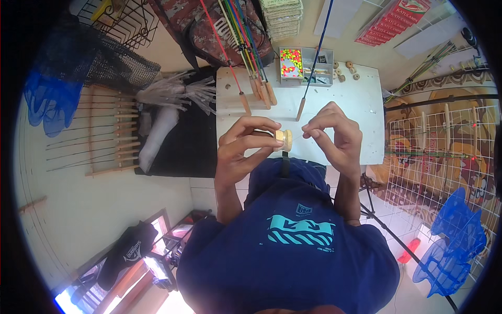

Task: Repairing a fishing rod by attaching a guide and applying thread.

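Note:
My left hand (235, 152) is closed round a small pale wooden spool (285, 140), gripping it between thumb and fingers above the near edge of the white table (355, 112). Just to its right, my right hand (337, 138) is pinched, thumb against fingertips. A faint thin line (298, 137) seems to run from the spool to that pinch. Beyond my hands lies a blue rod with a wooden handle (301, 109). A red rod with a similar handle (244, 103) rests farther left, beside a bundle of rods (265, 94).
At the table's back stands a grey compartment tray (325, 78) with bright red and yellow pieces (291, 65). Several wooden spools (342, 78) lie right of it. A white wire rack (434, 141) with blue nets (444, 261) is at right; a black cloth (193, 141) lies left.

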`<control>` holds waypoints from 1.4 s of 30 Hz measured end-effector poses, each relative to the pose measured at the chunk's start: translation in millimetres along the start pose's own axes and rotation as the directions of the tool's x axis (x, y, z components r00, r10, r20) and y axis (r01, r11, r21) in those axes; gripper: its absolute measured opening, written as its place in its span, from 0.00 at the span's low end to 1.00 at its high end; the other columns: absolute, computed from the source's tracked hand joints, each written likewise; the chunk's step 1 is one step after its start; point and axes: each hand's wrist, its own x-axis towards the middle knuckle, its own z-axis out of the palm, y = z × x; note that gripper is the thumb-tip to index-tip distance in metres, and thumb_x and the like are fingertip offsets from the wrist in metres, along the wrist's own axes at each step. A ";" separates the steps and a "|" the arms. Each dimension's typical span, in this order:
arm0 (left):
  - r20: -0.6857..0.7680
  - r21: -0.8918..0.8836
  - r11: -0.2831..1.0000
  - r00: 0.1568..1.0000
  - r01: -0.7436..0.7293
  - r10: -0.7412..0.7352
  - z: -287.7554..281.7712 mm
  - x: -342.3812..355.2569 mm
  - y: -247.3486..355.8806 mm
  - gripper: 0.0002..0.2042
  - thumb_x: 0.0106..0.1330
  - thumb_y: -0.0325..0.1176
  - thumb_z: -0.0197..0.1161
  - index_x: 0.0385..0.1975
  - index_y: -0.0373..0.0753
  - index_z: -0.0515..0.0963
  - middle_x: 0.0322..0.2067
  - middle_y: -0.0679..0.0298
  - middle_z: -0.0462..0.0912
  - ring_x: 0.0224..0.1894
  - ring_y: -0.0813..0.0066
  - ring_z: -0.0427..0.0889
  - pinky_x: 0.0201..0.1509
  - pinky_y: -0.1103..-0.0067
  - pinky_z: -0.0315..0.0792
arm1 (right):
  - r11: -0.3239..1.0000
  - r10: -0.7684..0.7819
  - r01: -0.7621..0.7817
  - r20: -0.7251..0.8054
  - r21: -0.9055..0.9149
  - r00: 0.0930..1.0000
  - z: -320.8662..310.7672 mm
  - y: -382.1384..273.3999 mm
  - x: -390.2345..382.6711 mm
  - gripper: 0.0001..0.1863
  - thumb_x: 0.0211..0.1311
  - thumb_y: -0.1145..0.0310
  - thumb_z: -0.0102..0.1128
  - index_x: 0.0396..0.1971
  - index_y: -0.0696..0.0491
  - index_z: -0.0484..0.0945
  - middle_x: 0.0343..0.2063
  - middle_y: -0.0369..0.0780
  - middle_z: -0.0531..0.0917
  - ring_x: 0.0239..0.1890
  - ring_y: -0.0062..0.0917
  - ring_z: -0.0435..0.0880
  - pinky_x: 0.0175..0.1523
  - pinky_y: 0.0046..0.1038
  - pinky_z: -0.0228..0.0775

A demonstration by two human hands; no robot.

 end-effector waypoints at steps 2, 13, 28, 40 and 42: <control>-0.011 -0.007 1.000 1.000 0.013 -0.013 0.6 -0.8 -0.9 0.15 0.52 0.14 0.67 0.39 0.38 0.82 0.45 0.53 0.78 0.45 0.66 0.82 0.45 0.77 0.80 | 1.000 -0.020 0.020 -0.005 0.017 1.000 -1.5 -3.3 -2.2 0.06 0.52 0.79 0.65 0.31 0.55 0.83 0.25 0.33 0.85 0.28 0.21 0.73 0.34 0.23 0.65; 0.048 -0.007 0.997 0.996 0.074 -0.073 2.3 -0.5 -0.9 0.17 0.49 0.14 0.67 0.39 0.40 0.82 0.45 0.56 0.81 0.43 0.70 0.82 0.46 0.77 0.78 | 0.999 -0.006 0.004 0.022 0.049 1.000 0.1 -5.7 -1.7 0.05 0.57 0.84 0.58 0.33 0.61 0.79 0.27 0.42 0.82 0.29 0.23 0.77 0.35 0.24 0.67; 0.096 -0.175 0.964 0.977 0.202 -0.188 13.3 -1.0 -1.8 0.17 0.51 0.18 0.71 0.42 0.34 0.82 0.45 0.55 0.80 0.41 0.73 0.82 0.45 0.79 0.78 | 0.996 0.089 -0.086 -0.119 0.026 0.989 14.7 -6.6 4.2 0.04 0.56 0.79 0.62 0.32 0.59 0.82 0.26 0.39 0.82 0.25 0.18 0.77 0.31 0.21 0.66; 0.061 -0.170 0.970 0.984 0.175 -0.167 13.0 0.7 -6.0 0.16 0.51 0.18 0.71 0.41 0.35 0.83 0.43 0.56 0.83 0.40 0.72 0.84 0.40 0.81 0.81 | 0.971 0.237 -0.233 -0.160 0.045 0.958 17.4 2.0 -1.6 0.03 0.64 0.77 0.56 0.35 0.59 0.77 0.20 0.32 0.75 0.18 0.08 0.64 0.21 0.17 0.51; 0.051 -0.181 0.970 0.987 0.162 -0.155 12.8 0.9 -7.7 0.16 0.51 0.18 0.71 0.41 0.34 0.82 0.44 0.55 0.83 0.41 0.72 0.84 0.40 0.82 0.81 | 0.970 0.243 -0.245 -0.139 0.005 0.960 19.3 11.0 -5.8 0.03 0.66 0.76 0.55 0.36 0.59 0.76 0.19 0.30 0.75 0.18 0.08 0.63 0.21 0.16 0.50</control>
